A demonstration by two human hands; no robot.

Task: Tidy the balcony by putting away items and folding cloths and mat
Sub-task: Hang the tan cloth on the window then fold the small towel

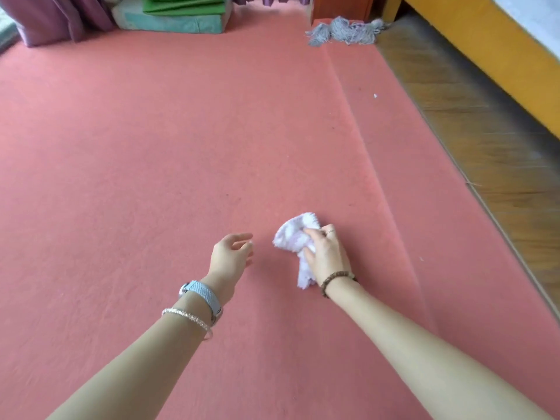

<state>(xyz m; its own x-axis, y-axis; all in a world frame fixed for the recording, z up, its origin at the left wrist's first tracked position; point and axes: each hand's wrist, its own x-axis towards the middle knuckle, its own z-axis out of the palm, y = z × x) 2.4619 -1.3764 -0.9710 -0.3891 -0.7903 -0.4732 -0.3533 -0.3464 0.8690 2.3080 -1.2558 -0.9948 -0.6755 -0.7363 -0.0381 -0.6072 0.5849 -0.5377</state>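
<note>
Gripping a small crumpled white cloth (292,241), the right hand (328,253) has fingers and thumb curled round its middle; one end of the cloth bunches out past the fingertips, the other trails down beside the wrist. Cloth sits low over the pink mat (136,153), near centre frame; contact with the mat cannot be told. Left hand (231,253) is just beside it, apart from the cloth, fingers loosely bent, palm turned inward, holding nothing. Left wrist carries a pale blue watch (201,296) and a thin silver bangle (188,318); right wrist a brown bead bracelet (335,281). A crease runs up the mat to the right of the hands. Far end: grey stringy bundle (344,31) at the mat's edge, folded green pad (185,3) stacked on a teal cushion (169,25), purple curtain (57,21). Wood floor (485,137) along the right.
</note>
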